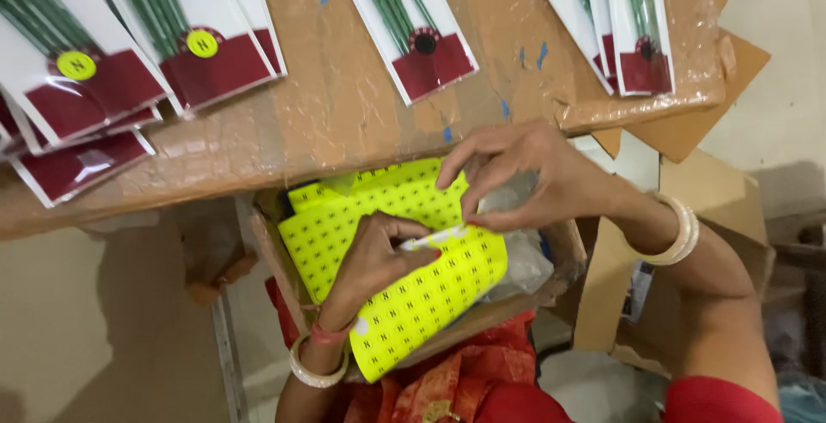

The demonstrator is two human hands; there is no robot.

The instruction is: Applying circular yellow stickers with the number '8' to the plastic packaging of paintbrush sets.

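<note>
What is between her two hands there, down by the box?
In the head view, a yellow sticker sheet spans between the left hand and right hand; both hands touch it over the cardboard box.

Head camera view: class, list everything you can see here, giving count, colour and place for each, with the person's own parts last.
Packets of green sticks: about nine visible, white and maroon, on the board along the top.
Round yellow stickers: two, on the left packets.
Cardboard board: one, brown, taped, upper half.
Sticker sheets: a few, bright yellow, in the box.
Cardboard box: one, brown, centre.
Bangles: white, one on each wrist.
Left hand: pressing on the top sheet.
Right hand: pinching at the sheet's edge.
</note>
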